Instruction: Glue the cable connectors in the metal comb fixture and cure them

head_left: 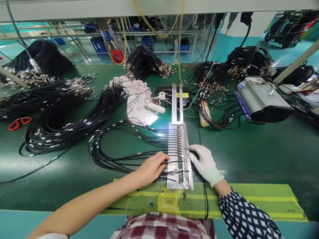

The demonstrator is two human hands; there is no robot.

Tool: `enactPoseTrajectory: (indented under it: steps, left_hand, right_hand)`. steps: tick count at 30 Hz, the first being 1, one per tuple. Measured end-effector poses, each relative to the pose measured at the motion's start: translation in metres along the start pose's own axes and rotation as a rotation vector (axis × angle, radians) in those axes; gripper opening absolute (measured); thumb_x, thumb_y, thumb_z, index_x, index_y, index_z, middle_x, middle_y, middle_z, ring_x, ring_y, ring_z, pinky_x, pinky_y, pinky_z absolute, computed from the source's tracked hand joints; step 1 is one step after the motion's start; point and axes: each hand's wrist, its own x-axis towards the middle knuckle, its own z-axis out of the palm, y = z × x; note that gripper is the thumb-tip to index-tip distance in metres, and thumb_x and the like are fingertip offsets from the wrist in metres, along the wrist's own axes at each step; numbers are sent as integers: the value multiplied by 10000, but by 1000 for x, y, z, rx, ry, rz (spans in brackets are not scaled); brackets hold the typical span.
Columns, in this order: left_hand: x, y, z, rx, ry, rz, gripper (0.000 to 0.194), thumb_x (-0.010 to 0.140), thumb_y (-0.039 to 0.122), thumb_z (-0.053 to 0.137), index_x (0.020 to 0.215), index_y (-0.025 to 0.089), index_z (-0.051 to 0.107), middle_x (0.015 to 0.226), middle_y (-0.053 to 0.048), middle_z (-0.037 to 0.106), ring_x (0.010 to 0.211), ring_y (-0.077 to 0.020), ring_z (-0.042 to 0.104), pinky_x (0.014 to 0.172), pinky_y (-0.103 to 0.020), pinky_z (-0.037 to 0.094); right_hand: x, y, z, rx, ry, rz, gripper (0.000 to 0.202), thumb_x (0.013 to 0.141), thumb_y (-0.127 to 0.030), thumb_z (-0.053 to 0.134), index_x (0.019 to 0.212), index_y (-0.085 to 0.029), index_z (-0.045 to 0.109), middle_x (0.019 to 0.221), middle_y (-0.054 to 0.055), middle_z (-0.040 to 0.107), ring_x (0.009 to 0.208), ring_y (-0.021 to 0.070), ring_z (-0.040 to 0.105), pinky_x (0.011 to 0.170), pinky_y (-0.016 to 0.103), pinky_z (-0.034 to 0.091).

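A slotted metal fixture lies lengthwise on the bench in front of me. Several black cables run into its grooves from the left, their small metal ends lined up along the slot. My left hand, bare, is at the fixture's lower left edge, its fingers closed around a black cable; the exact grip is partly hidden. Wearing a white glove, my right hand grips the fixture's right edge with thumb and forefinger. A few cable ends lie loosely across the lower part of the fixture.
Large black cable bundles lie to the left and along the back. Behind the fixture are a black control box and a whitish cloth. A silver lamp unit stands at right, red-handled scissors at far left. Yellow tape covers the front edge.
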Motion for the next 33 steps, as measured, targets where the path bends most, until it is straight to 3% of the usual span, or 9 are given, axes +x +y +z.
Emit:
enactPoseTrajectory:
  steps: [4, 10, 18, 27, 33]
  left_hand:
    - [10, 0, 15, 36, 101, 142, 213, 994, 156, 405, 1092, 170, 594, 1007, -76, 599, 897, -180, 595, 803, -285, 496]
    - [17, -16, 6, 100, 144, 298, 297, 1031, 215, 400, 1069, 159, 690, 897, -68, 634, 817, -163, 612, 747, -248, 499]
    - [25, -16, -1, 214, 70, 340, 357, 1014, 146, 351, 1111, 169, 693, 937, -75, 650, 838, -157, 615, 777, -245, 521]
    - [29, -24, 10, 128, 122, 401, 302, 1032, 175, 364, 1099, 159, 658, 979, -88, 662, 905, -162, 612, 844, -270, 522]
    - [12, -27, 14, 410, 205, 393, 368, 1018, 130, 341, 1158, 193, 675, 886, -77, 600, 792, -183, 542, 721, -306, 488]
  right_hand:
    - [0, -1, -1, -1, 12, -1, 192, 944, -286, 536, 1070, -240, 673, 1134, 57, 716, 1099, 255, 632, 1001, 464, 450]
    - [0, 0, 0, 20, 3, -2, 187, 952, -290, 539, 1077, -251, 673, 1136, 49, 713, 1104, 251, 628, 1010, 455, 444]
    - [1, 1, -1, 26, 14, -16, 163, 949, -275, 551, 1049, -240, 675, 1106, 46, 715, 1077, 241, 633, 985, 430, 451]
    - [2, 1, 0, 34, 6, -3, 154, 953, -272, 552, 1048, -249, 671, 1097, 37, 711, 1072, 234, 624, 986, 430, 438]
    - [2, 0, 0, 27, 10, 17, 139, 950, -271, 553, 1028, -252, 667, 1091, 41, 710, 1071, 240, 621, 979, 437, 426]
